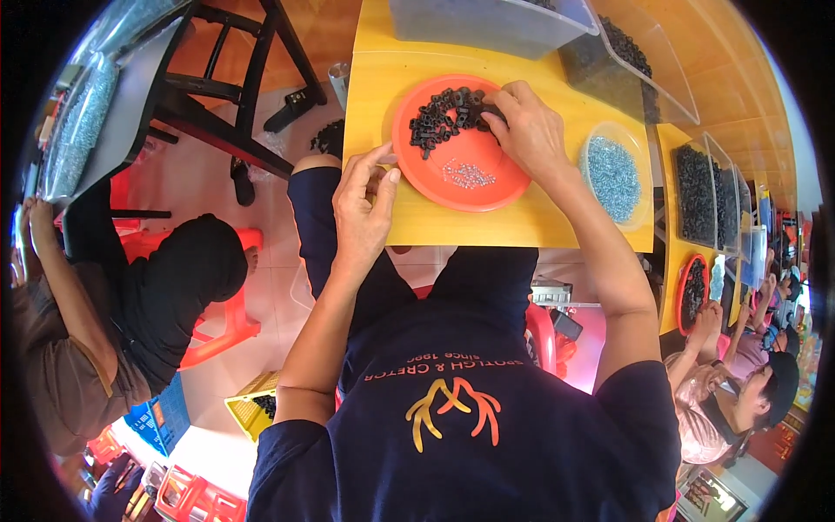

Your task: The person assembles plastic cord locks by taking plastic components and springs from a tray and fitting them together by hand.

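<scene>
A round orange-red plate rests near the front edge of the yellow tabletop. Small black plastic parts are heaped across its far side, and a little patch of tiny silvery metal pieces lies nearer me. My right hand reaches over the plate's far right side, its thumb and fingertips closed on a black part at the edge of the heap. My left hand is at the left rim with half-bent fingers. A gap shows between its thumb and index finger; I see nothing held there.
Right of the plate stands a clear round tub of silvery metal pieces. Clear plastic bins line the far side, one with black parts. A person sits at left; another works at right beside a red plate.
</scene>
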Demonstrator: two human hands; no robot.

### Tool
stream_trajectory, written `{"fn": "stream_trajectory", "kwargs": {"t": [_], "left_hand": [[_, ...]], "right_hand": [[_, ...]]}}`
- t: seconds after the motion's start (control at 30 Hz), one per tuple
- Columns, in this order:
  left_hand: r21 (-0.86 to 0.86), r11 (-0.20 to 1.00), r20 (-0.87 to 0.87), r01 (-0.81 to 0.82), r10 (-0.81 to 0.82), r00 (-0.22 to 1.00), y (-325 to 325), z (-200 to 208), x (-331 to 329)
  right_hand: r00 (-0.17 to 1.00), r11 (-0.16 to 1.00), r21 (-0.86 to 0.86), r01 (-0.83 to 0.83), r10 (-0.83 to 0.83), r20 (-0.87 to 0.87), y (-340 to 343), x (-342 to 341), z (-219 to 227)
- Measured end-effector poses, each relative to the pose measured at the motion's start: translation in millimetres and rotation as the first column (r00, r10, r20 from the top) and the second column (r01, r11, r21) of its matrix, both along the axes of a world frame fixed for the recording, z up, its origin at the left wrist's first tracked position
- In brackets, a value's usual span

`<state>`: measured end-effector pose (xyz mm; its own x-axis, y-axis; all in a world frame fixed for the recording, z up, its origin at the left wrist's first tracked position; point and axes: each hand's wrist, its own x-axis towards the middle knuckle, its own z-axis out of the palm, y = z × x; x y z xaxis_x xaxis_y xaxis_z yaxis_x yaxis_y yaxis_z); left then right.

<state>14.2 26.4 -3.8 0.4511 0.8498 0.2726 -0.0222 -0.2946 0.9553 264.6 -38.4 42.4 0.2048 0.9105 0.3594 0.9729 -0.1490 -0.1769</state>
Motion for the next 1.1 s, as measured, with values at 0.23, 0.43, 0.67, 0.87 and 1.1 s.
{"fn": "stream_trajectory", "kwargs": {"t": [0.23, 0.43, 0.67, 0.87, 1.1], "left_hand": [[0.008, 1.0, -0.007, 0.006, -0.006, 1.0, 2, -2, 0], [0.02, 1.0, -0.021, -0.001, 0.002, 1.0, 2, -3, 0], [0.029, 1.0, -0.014, 0.002, -0.002, 1.0, 0, -2, 0], [0.023, 1.0, 0.017, -0.021, 0.021, 1.0, 0, -4, -2], [0.257, 0.966, -0.004, -0.017, 0.018, 1.0, -11, 36, 7]], "right_hand": [[1.0, 1.0, 0.028, 0.002, -0.002, -0.006, 2, 4, -2], [0.997, 0.997, 0.07, -0.045, 0.05, -0.063, 13, 3, 5], [0.995, 0.993, -0.063, -0.098, 0.099, 0.012, 25, 11, 2], [0.916, 0.991, -0.025, -0.134, 0.114, -0.384, 17, 5, 7], [0.165, 0.965, -0.002, -0.262, 0.043, -0.985, -14, -43, 15]]}}
